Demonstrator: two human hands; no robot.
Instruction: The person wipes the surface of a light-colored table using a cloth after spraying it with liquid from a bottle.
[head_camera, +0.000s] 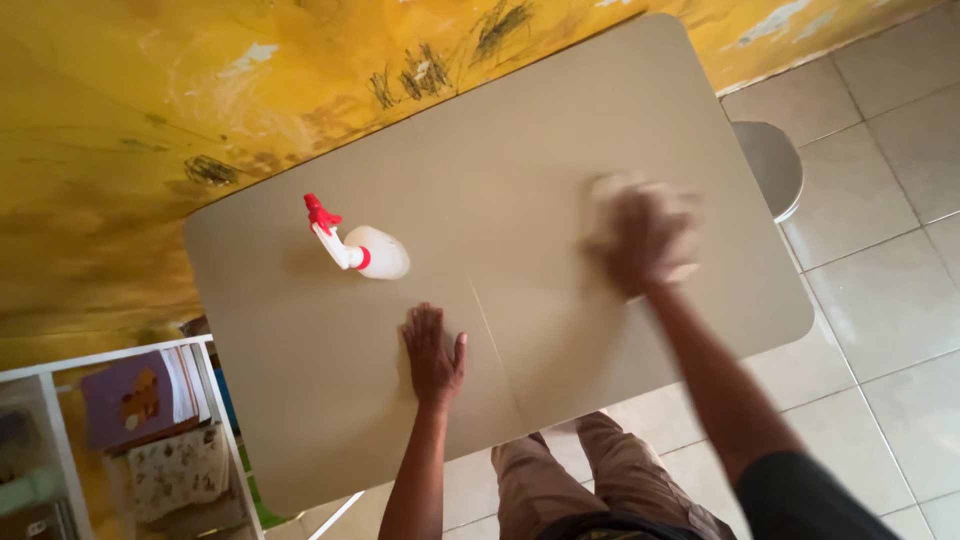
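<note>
My left hand (432, 355) lies flat, fingers spread, on the beige table (520, 150) near its front edge. My right hand (640, 238) is blurred by motion and presses a pale cloth (682, 215) against the tabletop at the right side. A white spray bottle (375, 250) with a red trigger head (320, 213) stands on the table, beyond and slightly left of my left hand, untouched.
A yellow, scuffed wall (150, 90) runs behind the table. A white shelf (60, 390) with books and a patterned item stands at lower left. A round grey stool (772, 165) sits off the table's right end on the tiled floor (890, 300). My legs (600, 470) show below the table's front edge.
</note>
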